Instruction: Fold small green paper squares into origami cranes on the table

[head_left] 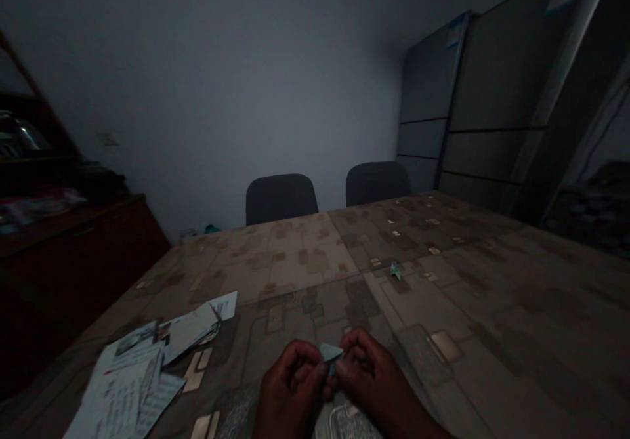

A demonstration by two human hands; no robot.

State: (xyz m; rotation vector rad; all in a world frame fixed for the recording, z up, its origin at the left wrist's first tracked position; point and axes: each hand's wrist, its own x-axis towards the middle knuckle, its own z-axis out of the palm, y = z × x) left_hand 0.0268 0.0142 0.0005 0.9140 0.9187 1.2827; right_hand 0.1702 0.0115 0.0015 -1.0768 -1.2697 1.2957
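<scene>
Between my two hands, just above the near part of the table, is a small folded piece of pale paper [331,352]. My left hand [294,381] pinches its left side between thumb and fingers. On the other side, my right hand [368,368] pinches the right end the same way. Part of the paper is hidden behind my fingertips. Farther off on the table stands a small green folded paper figure [395,270], apart from both hands.
A patterned cloth [315,262] covers the table. Loose printed papers [123,380] and a stack of paper pieces [191,331] lie at the left. Two dark chairs [281,197] stand behind the far edge. A dark wooden cabinet [83,288] is left, a tall wardrobe [492,98] right.
</scene>
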